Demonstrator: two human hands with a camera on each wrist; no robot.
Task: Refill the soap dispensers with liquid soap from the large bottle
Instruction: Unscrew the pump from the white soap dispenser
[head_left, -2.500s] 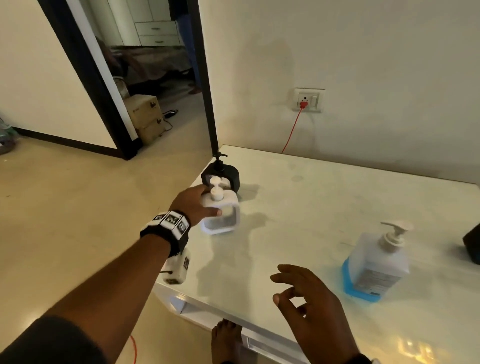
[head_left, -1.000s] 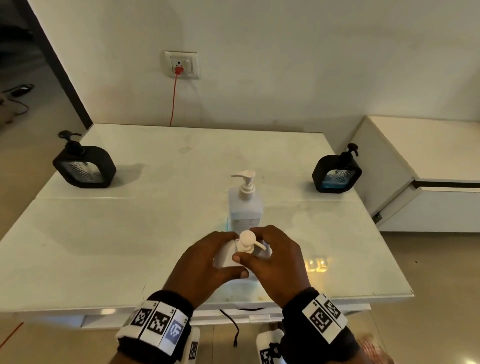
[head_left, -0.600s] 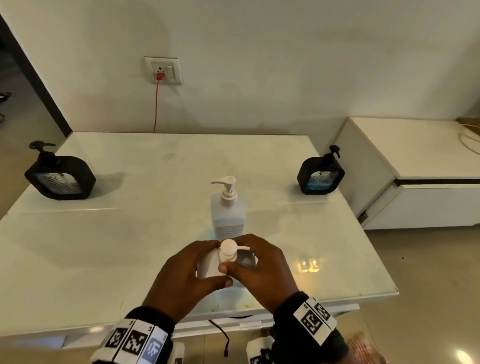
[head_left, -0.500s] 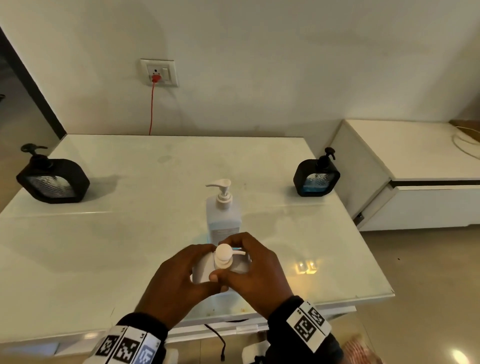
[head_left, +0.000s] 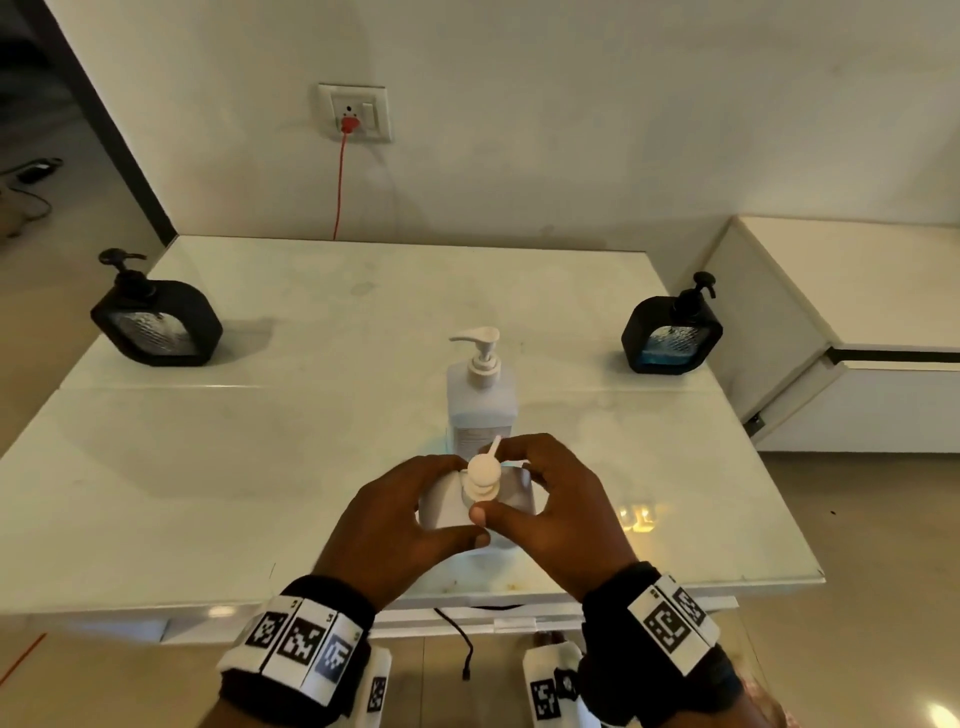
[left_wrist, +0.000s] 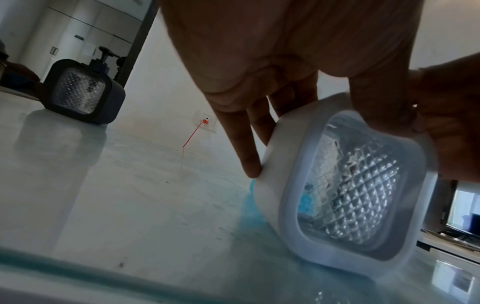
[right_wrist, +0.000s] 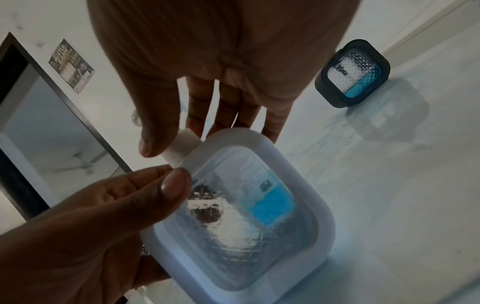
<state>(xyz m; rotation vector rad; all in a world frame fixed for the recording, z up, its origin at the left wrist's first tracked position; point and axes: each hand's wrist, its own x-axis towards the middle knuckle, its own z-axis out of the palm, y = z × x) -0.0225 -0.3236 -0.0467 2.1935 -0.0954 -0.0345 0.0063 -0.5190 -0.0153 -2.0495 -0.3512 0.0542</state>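
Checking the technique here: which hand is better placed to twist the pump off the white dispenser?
Right hand: its fingers pinch the pump collar, while the left hand grips the white dispenser body, steadying it.

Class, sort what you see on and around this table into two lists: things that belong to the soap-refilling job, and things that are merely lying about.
Belongs to the job:
- white dispenser, held by the left hand, its pump gripped by the right hand
- large bottle
- left black dispenser
- right black dispenser

Just lying about:
- wall socket
- red cable
- white cabinet
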